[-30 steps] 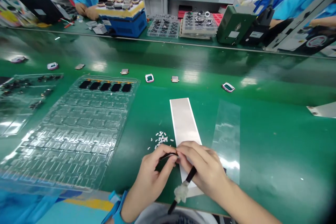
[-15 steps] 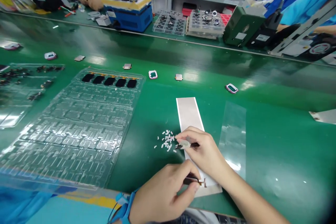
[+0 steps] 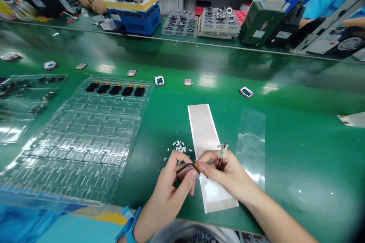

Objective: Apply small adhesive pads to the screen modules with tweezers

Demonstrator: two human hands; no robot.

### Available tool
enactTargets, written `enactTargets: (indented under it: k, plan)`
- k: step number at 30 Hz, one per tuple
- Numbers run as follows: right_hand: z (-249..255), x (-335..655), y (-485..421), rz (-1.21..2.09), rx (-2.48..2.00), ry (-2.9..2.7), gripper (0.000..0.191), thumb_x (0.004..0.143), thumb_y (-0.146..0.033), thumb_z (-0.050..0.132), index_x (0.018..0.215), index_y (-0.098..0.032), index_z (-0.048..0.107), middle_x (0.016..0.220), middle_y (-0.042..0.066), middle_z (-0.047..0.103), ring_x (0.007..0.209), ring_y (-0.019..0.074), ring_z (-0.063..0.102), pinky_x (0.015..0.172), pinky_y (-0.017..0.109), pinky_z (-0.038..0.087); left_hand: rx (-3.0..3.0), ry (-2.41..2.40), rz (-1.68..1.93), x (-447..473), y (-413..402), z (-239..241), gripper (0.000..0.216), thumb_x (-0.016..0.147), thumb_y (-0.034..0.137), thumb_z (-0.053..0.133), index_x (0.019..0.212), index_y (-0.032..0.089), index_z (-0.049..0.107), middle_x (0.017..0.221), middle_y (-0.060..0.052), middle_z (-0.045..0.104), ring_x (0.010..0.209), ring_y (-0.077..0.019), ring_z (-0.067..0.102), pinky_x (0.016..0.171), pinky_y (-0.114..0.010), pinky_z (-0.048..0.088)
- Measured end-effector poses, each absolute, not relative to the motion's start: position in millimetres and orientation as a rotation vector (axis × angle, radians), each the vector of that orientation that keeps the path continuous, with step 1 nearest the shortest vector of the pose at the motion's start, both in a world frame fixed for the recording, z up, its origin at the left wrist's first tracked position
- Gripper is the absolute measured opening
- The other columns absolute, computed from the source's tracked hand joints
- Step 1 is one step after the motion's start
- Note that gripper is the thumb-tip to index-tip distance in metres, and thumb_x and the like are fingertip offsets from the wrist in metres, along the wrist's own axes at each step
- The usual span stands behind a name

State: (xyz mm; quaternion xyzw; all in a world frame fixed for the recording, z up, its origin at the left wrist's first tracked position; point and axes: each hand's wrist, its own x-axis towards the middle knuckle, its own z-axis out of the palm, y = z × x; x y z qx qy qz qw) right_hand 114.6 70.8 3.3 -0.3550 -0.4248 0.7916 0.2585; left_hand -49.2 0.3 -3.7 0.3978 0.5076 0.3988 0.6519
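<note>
I see the left hand (image 3: 168, 188) pinching a black-edged display panel (image 3: 186, 169) between thumb and fingers, while the right hand (image 3: 232, 172) meets it, fingertips at its orange flex cable (image 3: 197, 166), tweezers (image 3: 223, 150) also in its grip. The panel is above the table (image 3: 293, 152), near scattered white scraps (image 3: 179, 147).
</note>
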Motion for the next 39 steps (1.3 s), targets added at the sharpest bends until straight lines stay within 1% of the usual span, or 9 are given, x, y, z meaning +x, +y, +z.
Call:
enactTargets:
  k: [3, 7, 9, 15, 24, 27, 32, 36, 39]
  plan:
    - [-0.8, 114.9, 69.6, 2.121, -1.024, -1.173, 0.03, 0.083, -0.045, 0.072, 0.075, -0.017, 0.068, 0.055, -0.003, 0.056, 0.047, 0.0075, 0.042, 0.049, 0.023, 0.039, 0.905, 1.177, 0.887, -49.2, -0.8, -6.1, 0.022, 0.102, 0.044, 0.047, 0.1, 0.024, 0.038, 0.064, 0.007, 0.047, 0.056, -0.0085, 0.041, 0.051, -0.02, 0.029]
    - [-4.2, 113.9, 65.3, 1.963, -1.173, -1.308, 0.033, 0.081, -0.047, 0.071, 0.072, -0.016, 0.069, 0.046, -0.008, 0.037, 0.043, 0.0058, 0.025, 0.042, 0.022, 0.021, 0.903, 1.199, 0.83, -49.1, -1.1, -5.6, 0.025, 0.103, 0.048, 0.042, 0.103, 0.024, 0.037, 0.068, 0.007, 0.042, 0.059, -0.0098, 0.035, 0.053, -0.022, 0.028]
    - [-3.2, 112.0, 63.3, 1.866, -1.199, -1.353, 0.028, 0.081, -0.042, 0.071, 0.071, -0.016, 0.069, 0.046, -0.009, 0.032, 0.044, 0.0056, 0.021, 0.042, 0.022, 0.018, 0.898, 1.172, 0.846, -49.2, -0.4, -3.8, 0.026, 0.103, 0.049, 0.04, 0.102, 0.024, 0.037, 0.069, 0.007, 0.04, 0.061, -0.0105, 0.035, 0.056, -0.023, 0.03]
    - [1.9, 107.4, 61.5, 1.695, -1.205, -1.399, 0.016, 0.081, -0.03, 0.067, 0.071, -0.017, 0.069, 0.046, -0.011, 0.029, 0.043, 0.0053, 0.02, 0.042, 0.022, 0.018, 0.882, 1.151, 0.846, -50.2, -0.4, -1.9, 0.026, 0.104, 0.05, 0.037, 0.106, 0.024, 0.038, 0.073, 0.005, 0.044, 0.066, -0.012, 0.038, 0.062, -0.025, 0.032]
    - [1.3, 107.3, 61.4, 1.646, -1.235, -1.418, 0.015, 0.08, -0.03, 0.067, 0.071, -0.018, 0.07, 0.047, -0.01, 0.032, 0.043, 0.0057, 0.022, 0.041, 0.022, 0.021, 0.882, 1.148, 0.855, -48.6, 0.6, -3.9, 0.024, 0.105, 0.047, 0.034, 0.104, 0.023, 0.036, 0.07, 0.006, 0.043, 0.063, -0.0113, 0.038, 0.059, -0.026, 0.031]
    - [1.6, 107.6, 61.5, 1.639, -1.24, -1.432, 0.018, 0.081, -0.032, 0.068, 0.07, -0.018, 0.069, 0.048, -0.009, 0.034, 0.043, 0.0058, 0.022, 0.041, 0.022, 0.023, 0.879, 1.12, 0.868, -49.1, 0.6, -5.2, 0.022, 0.105, 0.046, 0.038, 0.106, 0.023, 0.036, 0.07, 0.006, 0.043, 0.063, -0.0107, 0.038, 0.059, -0.024, 0.031]
    - [1.2, 108.4, 60.1, 1.615, -1.246, -1.438, 0.017, 0.081, -0.031, 0.067, 0.07, -0.018, 0.07, 0.051, -0.007, 0.04, 0.045, 0.0069, 0.032, 0.044, 0.022, 0.031, 0.883, 1.111, 0.857, -49.7, 2.0, -6.6, 0.02, 0.105, 0.043, 0.042, 0.106, 0.024, 0.036, 0.069, 0.007, 0.04, 0.062, -0.0098, 0.037, 0.059, -0.022, 0.031]
    - [-3.0, 106.1, 58.7, 1.652, -1.239, -1.427, 0.016, 0.081, -0.029, 0.066, 0.07, -0.018, 0.068, 0.051, -0.008, 0.042, 0.045, 0.0067, 0.032, 0.044, 0.022, 0.032, 0.884, 1.134, 0.846, -49.1, 2.5, -8.8, 0.022, 0.103, 0.044, 0.045, 0.105, 0.025, 0.034, 0.07, 0.008, 0.042, 0.063, -0.0097, 0.038, 0.058, -0.021, 0.032]
    - [-3.5, 108.3, 61.6, 1.654, -1.238, -1.44, 0.017, 0.085, -0.031, 0.063, 0.074, -0.019, 0.069, 0.058, -0.004, 0.053, 0.05, 0.0088, 0.044, 0.049, 0.023, 0.037, 0.919, 1.173, 0.823, -49.2, 2.8, -11.0, 0.018, 0.104, 0.041, 0.043, 0.106, 0.025, 0.034, 0.07, 0.007, 0.043, 0.063, -0.0101, 0.039, 0.059, -0.021, 0.035]
